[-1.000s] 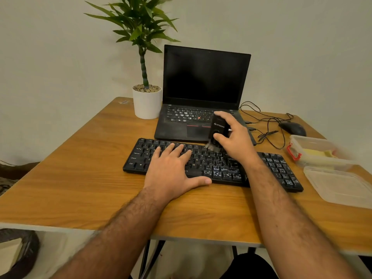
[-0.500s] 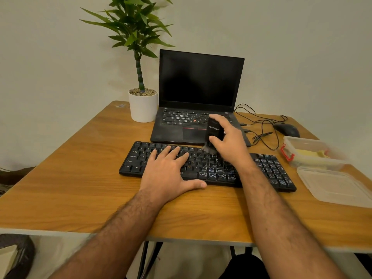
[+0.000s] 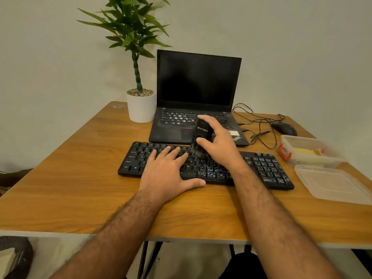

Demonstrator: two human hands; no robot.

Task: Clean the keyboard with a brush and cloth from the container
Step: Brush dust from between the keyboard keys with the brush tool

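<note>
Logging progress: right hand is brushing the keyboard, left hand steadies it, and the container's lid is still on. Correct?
Not quite. In the head view the container is open; its lid lies on the table beside it. The rest holds: right hand grips the brush, left hand rests on the keyboard.

A black keyboard [image 3: 205,167] lies flat on the bench, its long side running left to right, just in front of an open laptop. Its right-hand keys look smudged or glossy. A black brush [image 3: 199,137] stands upright over the keyboard's upper middle rows, its dark bristles down on the keys and white lettering on its body. A clear plastic container [image 3: 310,153] with red clips sits open to the right, holding a yellow cloth [image 3: 306,152]. Its clear lid [image 3: 332,183] lies flat just in front of it.
</note>
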